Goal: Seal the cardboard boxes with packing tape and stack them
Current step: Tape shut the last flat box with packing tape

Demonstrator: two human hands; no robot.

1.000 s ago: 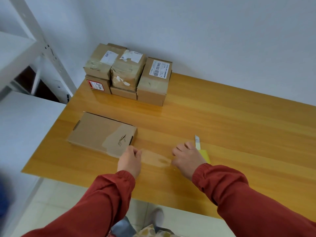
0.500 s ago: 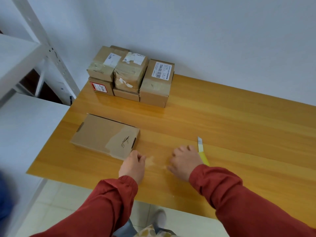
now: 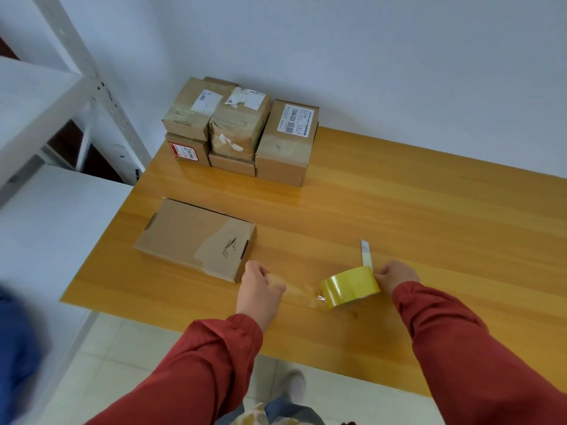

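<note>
The left hand (image 3: 260,285) pinches the free end of a clear strip (image 3: 299,291) drawn from the yellow tape roll (image 3: 349,286), which the right hand (image 3: 399,276) grips at three o'clock, a cutter (image 3: 365,252) blade poking up beside its fingers. The film looks thin, limp and sticky, likely to fold on itself unless kept taut. The roll seems light and stiff, best held by its rim. The flat box (image 3: 190,237) lies on the counter (image 3: 399,210) at ten o'clock of the left hand. The stacked boxes (image 3: 239,130) stand at twelve.

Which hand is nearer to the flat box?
Left. The left hand pinches the tape end just off the flat box; the right hand holds the roll farther right.
</note>
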